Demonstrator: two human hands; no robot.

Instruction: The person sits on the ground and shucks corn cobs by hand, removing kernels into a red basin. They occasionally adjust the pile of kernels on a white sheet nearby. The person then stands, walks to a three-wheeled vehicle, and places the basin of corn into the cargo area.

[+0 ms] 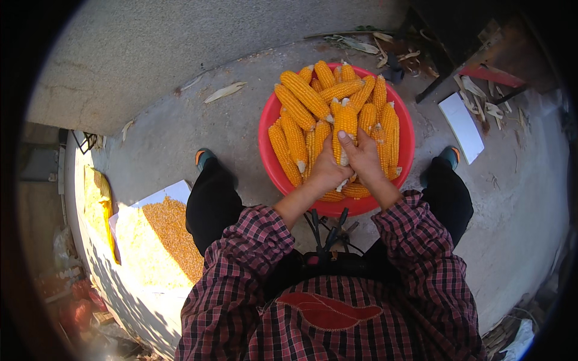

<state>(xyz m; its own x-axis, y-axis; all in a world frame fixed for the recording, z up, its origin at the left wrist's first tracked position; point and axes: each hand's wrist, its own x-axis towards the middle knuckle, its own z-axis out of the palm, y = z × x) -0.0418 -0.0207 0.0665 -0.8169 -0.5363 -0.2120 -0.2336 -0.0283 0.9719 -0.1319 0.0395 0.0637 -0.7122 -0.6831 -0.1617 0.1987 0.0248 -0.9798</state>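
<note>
A red plastic basin (266,155) stands on the floor between my feet, heaped with husked yellow corn cobs (295,110). Over the near part of the heap, both hands grip an ear of corn (347,121) that points away from me. My left hand (328,168) wraps its lower end from the left. My right hand (366,158) holds it from the right, with the thumb lying along the kernels. A pale patch shows near the ear's lower end, between the hands. Whether a second ear is in the grip is hidden by my fingers.
Loose kernels (174,234) lie spread on a sheet at the left, partly in sunlight, beside a yellow sack (97,194). Dry husks (226,92) are scattered around. A white board (461,127) lies at the right, near a dark metal stand (435,85). A wall (149,58) rises ahead.
</note>
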